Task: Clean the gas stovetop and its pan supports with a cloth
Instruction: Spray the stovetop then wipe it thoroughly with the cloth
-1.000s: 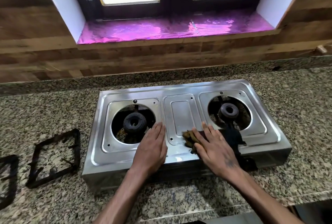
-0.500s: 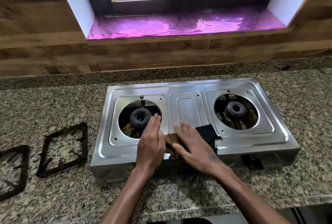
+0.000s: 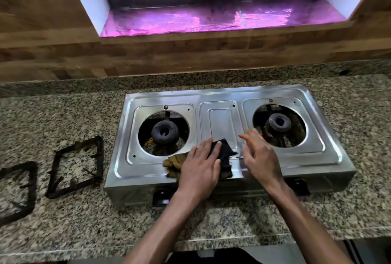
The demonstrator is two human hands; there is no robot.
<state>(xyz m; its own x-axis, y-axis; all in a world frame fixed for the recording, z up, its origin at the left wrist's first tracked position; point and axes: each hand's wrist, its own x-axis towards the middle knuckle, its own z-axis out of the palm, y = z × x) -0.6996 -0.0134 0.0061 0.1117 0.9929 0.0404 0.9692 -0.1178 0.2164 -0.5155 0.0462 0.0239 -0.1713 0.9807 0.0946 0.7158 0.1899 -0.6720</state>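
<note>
The steel two-burner stovetop [image 3: 222, 96] sits on the granite counter with its pan supports off. The left burner [image 3: 164, 132] and the right burner [image 3: 278, 123] are bare in their round openings. A black and brown cloth [image 3: 225, 155] lies on the front middle of the stove top. My left hand [image 3: 200, 170] presses flat on the cloth and covers its middle. Just right of the cloth, my right hand [image 3: 260, 158] hovers with its fingers spread and nothing in it. Two black square pan supports [image 3: 99, 155] [image 3: 32, 189] lie on the counter left of the stove.
The granite counter [image 3: 63, 115] runs left and right of the stove, with its front edge close to me. A wood-panelled wall and a window sill lined with pink foil [image 3: 211, 20] rise behind. Black knob mounts [image 3: 160, 197] show on the stove's front face.
The cloth has passed from under my right hand to under my left hand. My right hand has lifted off it and moved right. The cloth has shifted left along the stove's front.
</note>
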